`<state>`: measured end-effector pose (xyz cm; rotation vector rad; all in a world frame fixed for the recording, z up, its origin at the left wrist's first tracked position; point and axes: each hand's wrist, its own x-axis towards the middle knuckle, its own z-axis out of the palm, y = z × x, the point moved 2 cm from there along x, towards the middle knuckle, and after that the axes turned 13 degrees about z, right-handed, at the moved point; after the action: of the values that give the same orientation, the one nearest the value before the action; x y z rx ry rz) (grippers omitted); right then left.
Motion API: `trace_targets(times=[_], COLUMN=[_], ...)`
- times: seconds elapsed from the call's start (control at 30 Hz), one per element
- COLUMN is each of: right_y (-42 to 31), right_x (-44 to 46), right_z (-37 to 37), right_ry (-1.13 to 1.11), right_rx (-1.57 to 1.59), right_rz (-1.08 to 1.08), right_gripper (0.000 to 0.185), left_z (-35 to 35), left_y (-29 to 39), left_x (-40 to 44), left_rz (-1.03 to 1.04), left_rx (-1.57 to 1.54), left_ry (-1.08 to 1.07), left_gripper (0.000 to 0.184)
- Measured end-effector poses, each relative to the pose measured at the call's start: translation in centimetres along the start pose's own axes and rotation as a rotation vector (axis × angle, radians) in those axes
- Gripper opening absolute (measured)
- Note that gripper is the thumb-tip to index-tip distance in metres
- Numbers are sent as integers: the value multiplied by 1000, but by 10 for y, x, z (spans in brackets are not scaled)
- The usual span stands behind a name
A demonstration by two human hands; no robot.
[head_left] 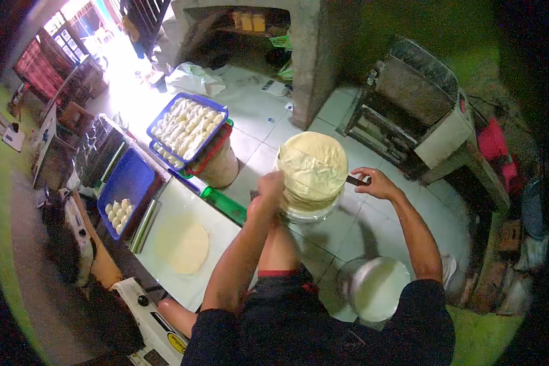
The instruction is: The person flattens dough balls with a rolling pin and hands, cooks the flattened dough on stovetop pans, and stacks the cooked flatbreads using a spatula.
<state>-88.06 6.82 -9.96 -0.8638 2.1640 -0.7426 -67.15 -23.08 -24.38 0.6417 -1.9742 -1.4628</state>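
A tall stack of thin round dough sheets sits on a round base in front of me. The top sheet is wrinkled, with a raised flap along its left side. My left hand is closed at that left edge, pinching the top sheet. To the right of the stack, my right hand grips a dark, flat tool whose tip points at the stack; its exact kind is unclear. On the white work board to my left lies a single round dough sheet.
A blue tray holds several dough balls. Another blue tray, filled with dough pieces, rests on a bucket. A pot of whitish contents stands at lower right. A machine is at upper right, a rolling pin at left.
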Motion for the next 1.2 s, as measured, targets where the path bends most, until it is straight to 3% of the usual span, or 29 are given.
trace_targets(times=[0.07,0.2,0.27,0.3,0.4,0.47,0.6,0.7,0.77,0.8,0.83,0.87,0.93,1.03,1.07,1.2], right_y=[0,20,29,35,34,30,-3,-29,-45,-51,-52,-48,-42,-69,-90,-173], right_x=[0,13,20,24,20,17,8,-11,-27,-38,-47,-55,-60,-54,-49,-32], right_z=[2,6,11,14,27,44,73,95,126,142,157,168,187,208,210,237], right_ry=[117,233,185,161,428,537,430,853,713,652,588,538,432,287,248,69], right_rx=[-52,-63,67,133,6,74,-113,-350,-471,-564,-656,-598,-489,-265,-214,-86], right_rz=[15,-93,80,163,0,-65,155,-290,-346,-393,-441,-436,-436,-302,-327,-420], right_gripper=[32,23,21,21,21,21,39,43,47,45,44,40,32,21,19,17], left_z=[6,5,0,-2,-9,-8,-25,-87,-134,-160,-186,-205,-238,-275,-284,-335], left_y=[26,28,22,18,23,32,9,58,57,61,47,50,35,22,19,41], left_x=[-18,-22,-17,-24,-36,-29,-41,-88,-134,-160,-192,-225,-292,-342,-340,-281], left_rz=[-248,-250,-268,-165,-5,-121,-147,-89,-35,112,100,44,163,48,193,-211], left_rx=[-107,165,190,263,425,456,359,302,311,524,610,649,770,1001,1057,826], left_ry=[163,166,128,123,126,132,199,216,224,156,66,-33,-112,-284,-241,-140], left_gripper=[25,28,29,30,30,31,28,26,19,19,22,28,33,30,29,27])
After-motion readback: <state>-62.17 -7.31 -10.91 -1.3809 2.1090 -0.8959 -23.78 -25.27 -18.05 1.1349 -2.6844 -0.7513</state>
